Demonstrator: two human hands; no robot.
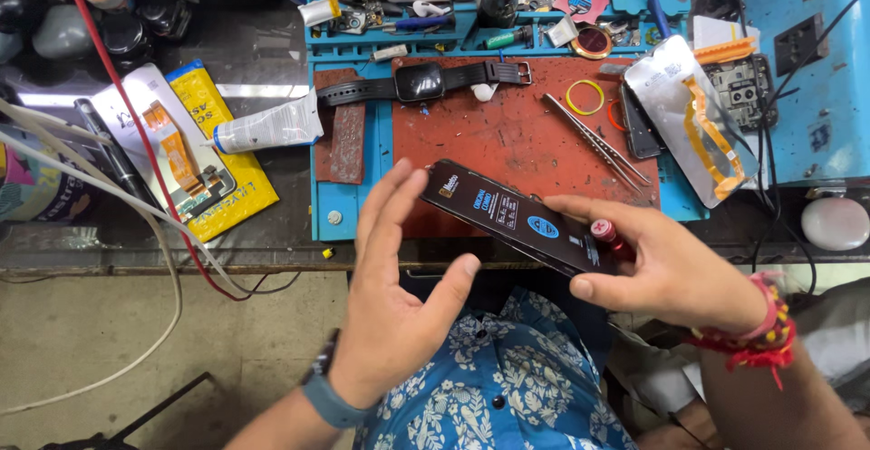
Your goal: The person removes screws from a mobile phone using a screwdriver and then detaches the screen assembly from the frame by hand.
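My right hand (666,264) grips the right end of a black phone screen panel (521,219) with stickers on it, and a small red-capped bottle (607,234) is tucked under its fingers. My left hand (394,278) is spread open just left of the panel, fingertips close to its left edge, holding nothing. The panel is tilted above the front edge of the red work mat (517,133).
On the mat lie a black smartwatch (421,81), metal tweezers (598,146) and a yellow ring (584,96). A white glue tube (267,128), a phone panel with orange flex cable (693,115), a blue parts tray (471,6) and a red cable (136,133) surround it.
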